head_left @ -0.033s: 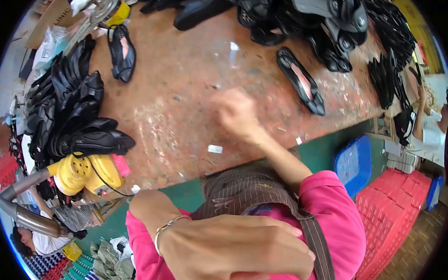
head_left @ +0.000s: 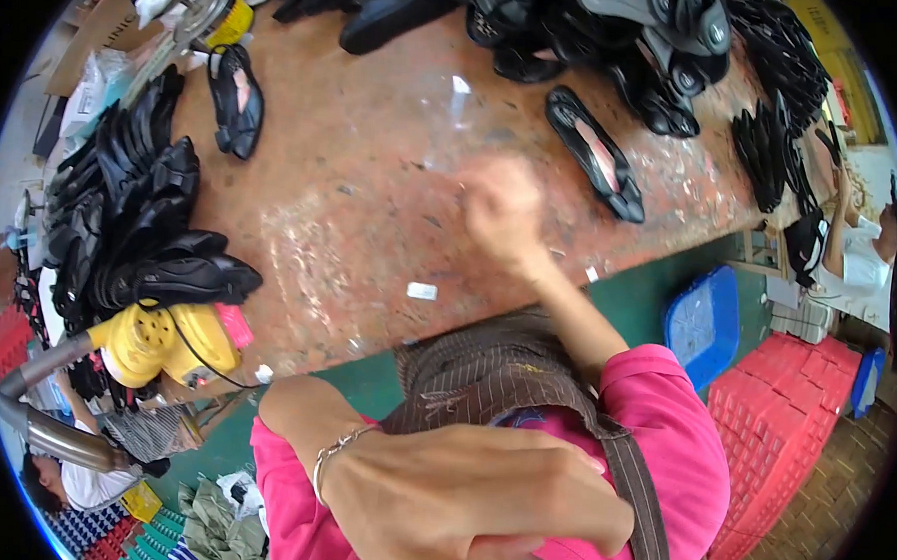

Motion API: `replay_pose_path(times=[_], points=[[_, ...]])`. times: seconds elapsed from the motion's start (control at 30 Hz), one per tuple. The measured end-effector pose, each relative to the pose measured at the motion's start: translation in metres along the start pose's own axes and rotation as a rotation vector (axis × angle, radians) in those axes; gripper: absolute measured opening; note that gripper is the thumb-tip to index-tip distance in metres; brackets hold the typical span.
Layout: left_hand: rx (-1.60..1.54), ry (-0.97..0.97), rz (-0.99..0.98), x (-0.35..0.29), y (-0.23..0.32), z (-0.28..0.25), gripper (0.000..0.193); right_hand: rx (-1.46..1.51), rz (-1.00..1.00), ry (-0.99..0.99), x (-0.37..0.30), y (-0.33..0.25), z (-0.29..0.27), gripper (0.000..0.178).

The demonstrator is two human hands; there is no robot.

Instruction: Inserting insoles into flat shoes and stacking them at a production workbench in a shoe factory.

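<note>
My left hand [head_left: 469, 491], with a silver bracelet at its wrist, is raised close in the lower middle. Its fingers are bent and closed; the fingertips are hidden, so whatever they hold cannot be seen. Above the worktable [head_left: 313, 174] my right hand [head_left: 505, 207] is smeared by motion. Its finger positions are unclear and no held thing shows. Nearest to it, on its right, a single black open-toe shoe [head_left: 596, 154] lies on the tabletop. Another single black shoe [head_left: 236, 106] rests at the far left. Toward the table's near edge lies a small white label-like piece [head_left: 421, 291].
Black shoes [head_left: 172, 183] crowd the left edge, beside a yellow machine [head_left: 155, 342] with a grey hose. More black shoes [head_left: 618, 57] are heaped at the back. A blue basket [head_left: 705, 326] and stacked red crates [head_left: 787, 425] stand at right. A person [head_left: 860, 248] is beyond the table's right end.
My right hand has moved to the right over the table, toward the single shoe. The whole view has shifted slightly. My left hand stays raised and closed.
</note>
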State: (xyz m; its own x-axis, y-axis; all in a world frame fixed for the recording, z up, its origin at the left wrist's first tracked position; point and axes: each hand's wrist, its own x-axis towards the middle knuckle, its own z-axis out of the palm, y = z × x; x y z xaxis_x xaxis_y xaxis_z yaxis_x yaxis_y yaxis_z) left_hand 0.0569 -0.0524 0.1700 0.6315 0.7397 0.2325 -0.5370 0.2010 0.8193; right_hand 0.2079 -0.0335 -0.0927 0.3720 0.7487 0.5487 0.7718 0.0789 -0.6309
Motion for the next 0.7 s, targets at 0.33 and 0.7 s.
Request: replay_pose_path(times=[0.33, 0.7], points=[[0.028, -0.111, 0.095, -0.037, -0.023, 0.035, 0.035, -0.605, 0.397, -0.01, -0.013, 0.158, -0.111, 0.039], [0.178, -0.372, 0.111, -0.087, -0.016, 0.032, 0.03, -0.39, 0.077, -0.154, 0.027, 0.125, -0.079, 0.03]])
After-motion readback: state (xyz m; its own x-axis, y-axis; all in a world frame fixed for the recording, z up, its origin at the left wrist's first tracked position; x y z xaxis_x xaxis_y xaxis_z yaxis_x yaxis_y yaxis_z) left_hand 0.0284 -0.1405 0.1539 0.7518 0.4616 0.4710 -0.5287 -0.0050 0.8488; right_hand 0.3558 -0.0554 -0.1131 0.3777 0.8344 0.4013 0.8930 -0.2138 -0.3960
